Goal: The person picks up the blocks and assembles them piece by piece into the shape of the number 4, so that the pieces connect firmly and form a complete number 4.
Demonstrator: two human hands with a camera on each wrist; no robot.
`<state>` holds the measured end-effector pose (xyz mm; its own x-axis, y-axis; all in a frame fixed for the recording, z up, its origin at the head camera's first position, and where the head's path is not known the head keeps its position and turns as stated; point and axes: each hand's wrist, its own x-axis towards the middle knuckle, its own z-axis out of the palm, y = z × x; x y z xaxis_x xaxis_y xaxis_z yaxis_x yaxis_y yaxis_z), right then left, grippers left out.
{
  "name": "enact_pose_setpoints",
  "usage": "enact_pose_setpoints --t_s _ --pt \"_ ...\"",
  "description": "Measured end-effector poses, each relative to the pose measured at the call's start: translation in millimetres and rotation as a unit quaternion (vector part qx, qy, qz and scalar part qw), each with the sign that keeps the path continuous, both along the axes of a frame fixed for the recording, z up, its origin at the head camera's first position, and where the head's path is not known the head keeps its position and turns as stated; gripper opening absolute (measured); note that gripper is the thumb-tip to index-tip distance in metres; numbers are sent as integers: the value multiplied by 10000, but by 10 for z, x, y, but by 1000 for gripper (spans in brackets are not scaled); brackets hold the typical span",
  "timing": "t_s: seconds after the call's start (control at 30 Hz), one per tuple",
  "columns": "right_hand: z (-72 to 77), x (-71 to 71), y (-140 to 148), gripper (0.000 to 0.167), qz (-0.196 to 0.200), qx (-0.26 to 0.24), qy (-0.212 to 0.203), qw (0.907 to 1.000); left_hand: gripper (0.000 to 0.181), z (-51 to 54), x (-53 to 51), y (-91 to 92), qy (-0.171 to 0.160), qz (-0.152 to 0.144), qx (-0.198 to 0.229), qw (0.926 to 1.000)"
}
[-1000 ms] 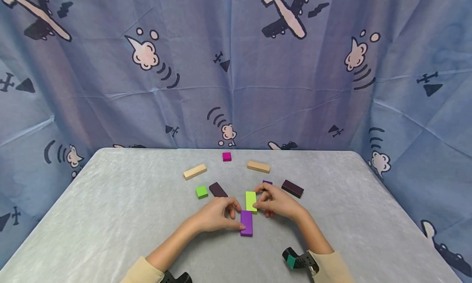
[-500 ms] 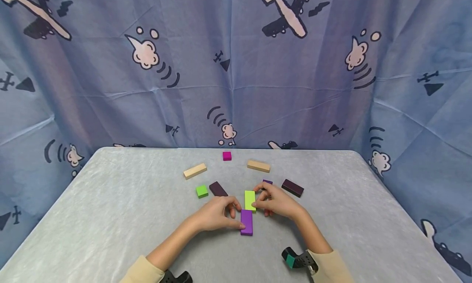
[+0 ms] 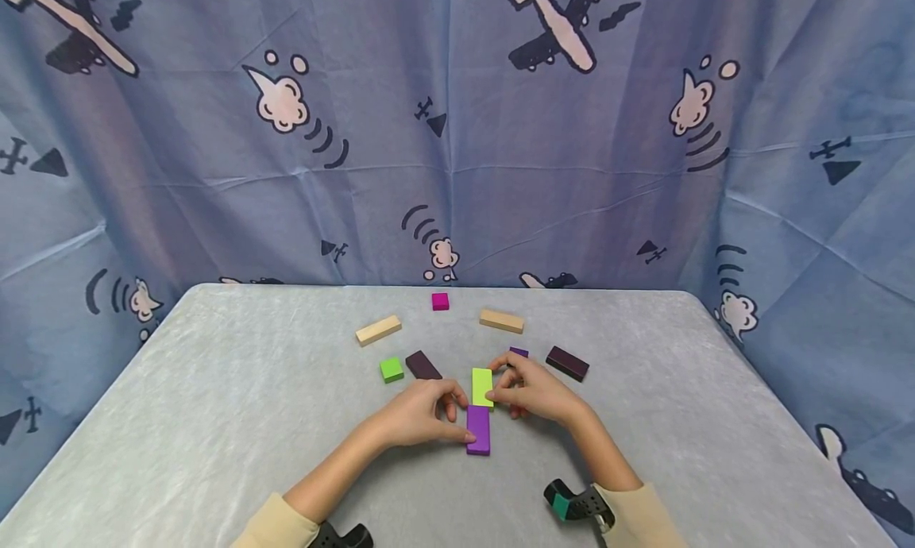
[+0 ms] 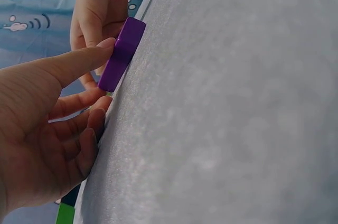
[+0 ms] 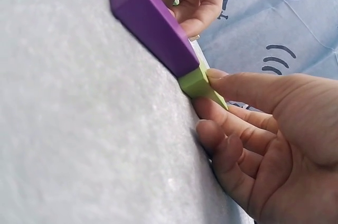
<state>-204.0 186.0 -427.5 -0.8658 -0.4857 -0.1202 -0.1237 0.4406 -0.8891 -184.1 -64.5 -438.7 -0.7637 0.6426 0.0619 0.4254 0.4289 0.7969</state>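
Note:
A purple block [image 3: 478, 430] lies flat on the table, long side pointing away from me. My left hand [image 3: 422, 414] holds it from the left, thumb on its near left part and forefinger by its far left corner. Against the far end of the purple block sits a yellow-green block [image 3: 482, 387], end to end with it and nearly in line. My right hand [image 3: 539, 389] pinches this one from the right, thumb on its near right edge, forefinger toward its far corner. In the right wrist view the purple block [image 5: 153, 26] looks thicker than the yellow-green block [image 5: 196, 82].
Beyond the hands lie a green block [image 3: 391, 370], two dark brown blocks [image 3: 568, 364], two pale wooden blocks [image 3: 501, 321] and a magenta block [image 3: 440, 302]. Another purple piece [image 3: 519, 352] is partly covered by my right hand. A patterned curtain [image 3: 572, 175] hangs behind the table [image 3: 214, 389].
My right hand has slid the yellow-green block slightly left, bringing it closer in line with the purple block. The left hand and purple block have stayed in place.

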Motion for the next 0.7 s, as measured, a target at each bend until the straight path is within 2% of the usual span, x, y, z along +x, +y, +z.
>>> enact_pose_setpoints --t_s 0.3,0.7 --pt "-8 19 -23 43 93 -124 123 9998 38 12 8 0 -34 -8 2 10000" --pt "-11 22 -41 42 -1 -30 118 9999 38 14 9 -1 -4 21 -19 10000"
